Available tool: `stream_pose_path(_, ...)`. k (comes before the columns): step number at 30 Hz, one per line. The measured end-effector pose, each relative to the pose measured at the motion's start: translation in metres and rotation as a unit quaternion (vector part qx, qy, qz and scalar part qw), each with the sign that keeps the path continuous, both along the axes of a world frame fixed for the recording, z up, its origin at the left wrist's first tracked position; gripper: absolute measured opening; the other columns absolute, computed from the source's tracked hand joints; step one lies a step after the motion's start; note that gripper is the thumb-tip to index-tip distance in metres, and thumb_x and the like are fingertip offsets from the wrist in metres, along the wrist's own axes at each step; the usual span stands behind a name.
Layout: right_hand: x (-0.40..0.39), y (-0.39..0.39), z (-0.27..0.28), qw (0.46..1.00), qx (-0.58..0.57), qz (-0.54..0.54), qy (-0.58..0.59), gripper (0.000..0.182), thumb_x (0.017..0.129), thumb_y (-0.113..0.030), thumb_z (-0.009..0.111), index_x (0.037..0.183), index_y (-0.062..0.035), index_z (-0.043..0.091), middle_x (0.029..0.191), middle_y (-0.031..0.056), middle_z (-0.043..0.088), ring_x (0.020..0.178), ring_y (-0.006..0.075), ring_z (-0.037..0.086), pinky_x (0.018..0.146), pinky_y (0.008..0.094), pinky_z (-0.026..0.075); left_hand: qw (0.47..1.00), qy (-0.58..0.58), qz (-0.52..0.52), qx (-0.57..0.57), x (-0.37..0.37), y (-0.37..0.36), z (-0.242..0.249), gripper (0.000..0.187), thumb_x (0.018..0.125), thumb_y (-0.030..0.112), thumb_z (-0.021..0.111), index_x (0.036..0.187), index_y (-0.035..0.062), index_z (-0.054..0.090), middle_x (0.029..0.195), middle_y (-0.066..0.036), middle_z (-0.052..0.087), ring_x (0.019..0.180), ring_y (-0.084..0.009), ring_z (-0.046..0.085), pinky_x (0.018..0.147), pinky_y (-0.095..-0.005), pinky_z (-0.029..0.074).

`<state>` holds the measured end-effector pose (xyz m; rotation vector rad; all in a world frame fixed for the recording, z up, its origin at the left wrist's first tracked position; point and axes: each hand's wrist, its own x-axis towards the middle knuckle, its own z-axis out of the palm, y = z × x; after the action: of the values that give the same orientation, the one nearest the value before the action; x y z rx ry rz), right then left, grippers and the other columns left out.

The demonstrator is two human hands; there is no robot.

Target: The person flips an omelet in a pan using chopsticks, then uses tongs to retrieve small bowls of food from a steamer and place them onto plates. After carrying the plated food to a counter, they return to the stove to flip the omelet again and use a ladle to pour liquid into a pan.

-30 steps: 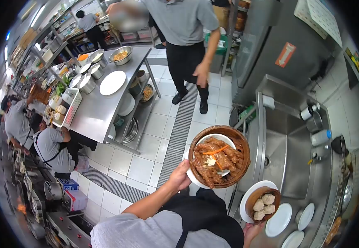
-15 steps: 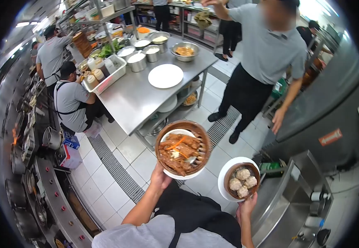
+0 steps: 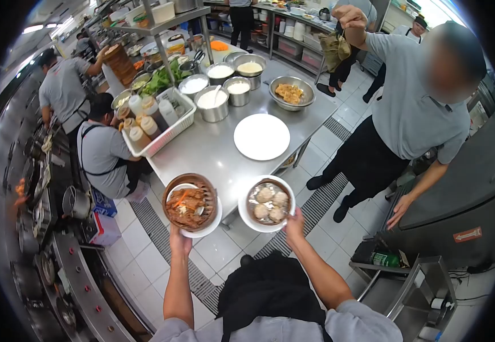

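Note:
My left hand (image 3: 180,241) grips the rim of a white plate bearing a round bamboo steamer (image 3: 170,188); inside is a bowl of brown sauced food (image 3: 187,208) with orange strips on top. My right hand (image 3: 295,223) is closed on the edge of a second white plate with a smaller steamer (image 3: 270,181), which holds several pale dumplings (image 3: 264,195). Both dishes are held level with each other, near the front edge of the steel table (image 3: 179,153). Beyond them an empty white oval plate (image 3: 261,137) lies on the table.
Metal pots (image 3: 212,112), a bowl of fried food (image 3: 289,92) and a white basket of bottles (image 3: 170,128) stand on the table. A person (image 3: 421,108) holding a wrapped bundle stands at the right. Two co-workers are at the left, beside stoves. A steel cabinet (image 3: 418,296) is lower right.
Both hands have moved closer to the table; the left dish shifted left and the right dish moved up and left beside it. The person at the right now appears nearer, bundle raised.

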<state>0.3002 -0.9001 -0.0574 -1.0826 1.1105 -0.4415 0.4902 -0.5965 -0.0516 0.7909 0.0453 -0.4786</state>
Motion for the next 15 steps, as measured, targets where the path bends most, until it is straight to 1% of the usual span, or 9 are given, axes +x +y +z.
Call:
stream_pose_path(2,0.041,0.001,-0.001,1.0,0.003,-0.011,0.016,0.034,0.089,-0.006,0.046,0.123,-0.0102,0.044,0.089,0.0079,0.06,0.065,0.0132,0.057,0.042,0.0254,0.041,0.999,-0.012,0.031,0.016,0.021,0.0,0.0,0.048,0.092,0.032,0.051,0.132,0.0073,0.038,0.132,-0.007,0.046,0.117,-0.0244,0.047,0.101,-0.04,0.039)
stream_pose_path(3,0.055,-0.003,-0.025,0.999,-0.022,0.025,-0.002,0.033,0.089,-0.004,0.045,0.122,-0.011,0.045,0.09,0.0079,0.06,0.066,0.0146,0.058,0.042,0.0273,0.043,0.999,-0.011,0.03,0.018,0.03,0.001,-0.007,0.048,0.092,0.032,0.051,0.132,0.0073,0.038,0.132,-0.007,0.046,0.117,-0.0244,0.047,0.101,-0.04,0.039)
stream_pose_path(6,0.082,-0.008,-0.049,0.998,-0.009,0.058,0.012,0.034,0.089,-0.002,0.045,0.122,-0.0119,0.044,0.09,0.0077,0.06,0.066,0.0156,0.059,0.044,0.0289,0.047,0.998,0.048,0.035,0.018,0.052,0.013,-0.022,0.046,0.092,0.03,0.051,0.13,0.0061,0.041,0.13,-0.008,0.048,0.117,-0.0249,0.048,0.101,-0.0394,0.038)
stream_pose_path(9,0.112,-0.006,-0.044,0.998,-0.038,0.052,0.022,0.032,0.088,-0.001,0.047,0.119,-0.0097,0.048,0.088,0.0071,0.06,0.065,0.016,0.06,0.048,0.0291,0.051,0.994,0.076,0.064,0.035,0.065,0.009,-0.027,0.043,0.091,0.023,0.052,0.129,0.0044,0.042,0.129,-0.009,0.049,0.116,-0.0255,0.048,0.101,-0.0396,0.039)
stream_pose_path(10,0.117,-0.008,-0.037,0.997,-0.028,0.065,0.023,0.032,0.088,-0.002,0.049,0.119,-0.009,0.05,0.088,0.0069,0.06,0.066,0.0157,0.061,0.049,0.0289,0.052,0.991,0.11,0.067,0.034,0.072,0.01,-0.032,0.039,0.092,0.017,0.047,0.128,0.0019,0.042,0.128,-0.011,0.049,0.116,-0.0261,0.049,0.1,-0.0405,0.04)
stream_pose_path(11,0.122,-0.012,-0.026,0.996,-0.021,0.078,0.024,0.032,0.088,-0.003,0.051,0.119,-0.0084,0.052,0.088,0.0067,0.06,0.067,0.0155,0.061,0.051,0.0286,0.053,0.991,0.112,0.063,0.03,0.082,0.005,-0.032,0.039,0.092,0.017,0.047,0.128,0.0019,0.042,0.128,-0.011,0.049,0.116,-0.0261,0.049,0.1,-0.0405,0.04)
stream_pose_path(12,0.122,-0.014,-0.015,0.996,0.011,0.083,-0.02,0.032,0.087,-0.005,0.055,0.118,-0.0064,0.055,0.086,0.0054,0.06,0.068,0.0135,0.061,0.052,0.0262,0.053,0.993,0.089,0.047,0.066,0.085,0.004,-0.033,0.04,0.093,0.022,0.045,0.127,0.0017,0.042,0.128,-0.013,0.049,0.116,-0.0269,0.049,0.099,-0.0417,0.042)
stream_pose_path(13,0.118,-0.02,-0.01,0.996,0.01,0.084,-0.013,0.032,0.087,-0.005,0.055,0.118,-0.0064,0.055,0.086,0.0054,0.06,0.068,0.0135,0.061,0.052,0.0262,0.053,0.992,0.066,0.036,0.105,0.082,0.002,-0.029,0.041,0.095,0.027,0.042,0.127,0.0014,0.042,0.129,-0.014,0.048,0.116,-0.0277,0.05,0.097,-0.043,0.043)
stream_pose_path(15,0.121,-0.032,0.004,0.973,-0.151,0.175,0.013,0.034,0.085,-0.006,0.058,0.119,-0.003,0.055,0.085,0.0061,0.06,0.071,0.0133,0.06,0.057,0.0247,0.051,0.99,0.075,0.046,0.111,0.087,-0.012,-0.014,0.039,0.094,0.023,0.041,0.127,0.0013,0.042,0.129,-0.014,0.048,0.116,-0.0276,0.049,0.098,-0.0423,0.043)
